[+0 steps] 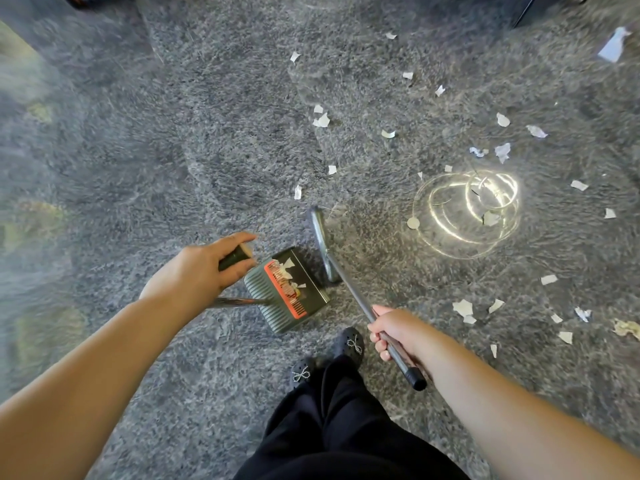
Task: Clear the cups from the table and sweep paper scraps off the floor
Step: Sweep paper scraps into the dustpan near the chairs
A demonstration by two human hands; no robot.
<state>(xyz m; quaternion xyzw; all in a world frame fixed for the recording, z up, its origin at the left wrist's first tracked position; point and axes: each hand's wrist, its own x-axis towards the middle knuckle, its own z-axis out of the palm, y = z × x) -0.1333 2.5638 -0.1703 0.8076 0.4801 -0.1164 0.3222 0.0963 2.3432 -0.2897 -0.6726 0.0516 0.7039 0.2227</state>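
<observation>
Done: a few paper scraps (286,271) lie in the dustpan (289,289).
Left: many scraps on the floor (173,150) (cups unseen).
Hands: left hand (201,271) grips dustpan handle; right hand (398,332) grips the broom (349,289).

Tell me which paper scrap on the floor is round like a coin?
The small round scrap at the left edge of the bright light rings on the floor. The other scraps around it are torn and irregular.

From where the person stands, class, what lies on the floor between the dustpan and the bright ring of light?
In the head view, the broom head lies between the dustpan and the ring of light; the rest is bare floor.
</observation>
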